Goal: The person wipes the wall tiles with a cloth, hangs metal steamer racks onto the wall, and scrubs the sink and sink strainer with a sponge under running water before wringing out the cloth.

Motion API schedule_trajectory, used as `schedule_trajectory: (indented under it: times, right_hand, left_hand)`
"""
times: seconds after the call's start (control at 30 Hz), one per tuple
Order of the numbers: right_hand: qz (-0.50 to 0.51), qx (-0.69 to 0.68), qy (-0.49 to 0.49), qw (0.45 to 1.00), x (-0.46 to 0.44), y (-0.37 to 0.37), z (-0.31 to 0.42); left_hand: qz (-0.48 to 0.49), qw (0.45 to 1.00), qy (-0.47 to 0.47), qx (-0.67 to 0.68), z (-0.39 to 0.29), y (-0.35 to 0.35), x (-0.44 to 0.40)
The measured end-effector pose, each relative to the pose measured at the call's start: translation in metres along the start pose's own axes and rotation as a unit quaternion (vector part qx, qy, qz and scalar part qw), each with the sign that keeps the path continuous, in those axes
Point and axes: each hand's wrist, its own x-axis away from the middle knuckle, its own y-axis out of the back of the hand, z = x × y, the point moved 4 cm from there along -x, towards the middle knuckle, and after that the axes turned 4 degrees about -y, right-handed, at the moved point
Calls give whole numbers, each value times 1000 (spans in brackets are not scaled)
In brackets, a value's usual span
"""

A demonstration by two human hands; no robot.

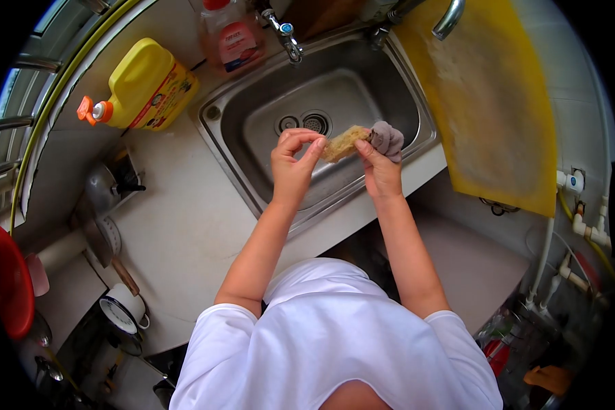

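Over the sink [410,102], my right hand [383,176] is closed on a bunched grey cloth [388,139] and on one end of a yellowish, fibrous scrubbing pad [345,143], its thumb pressing where the two meet. My left hand [294,162] has its thumb and fingers bent into a pinch at the pad's other end. How firmly those fingertips grip it is hard to see. Below the hands, the metal basin shows its round drain [316,123].
Two taps, one with a blue-marked handle [287,29], stand behind the basin. A yellow jug [150,85] and a pink-labelled bottle [234,41] are at the back left. A yellow board [492,102] leans at right. A white enamel mug [124,307] sits at lower left.
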Motion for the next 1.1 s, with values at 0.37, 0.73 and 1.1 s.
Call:
schedule_trajectory:
  times: [0.37, 0.73, 1.1]
  right_hand:
    - [-76, -26, -6, 997, -10, 40, 33]
    - [-128, -52, -5, 990, -18, 70, 63]
    - [-136, -136, -13, 981, -28, 79, 56]
  left_hand:
    - [115, 980, -97, -133, -34, -16, 37]
    - [458, 733, -369, -341, 13, -169, 147]
    - [432, 722, -464, -276, 103, -223, 210]
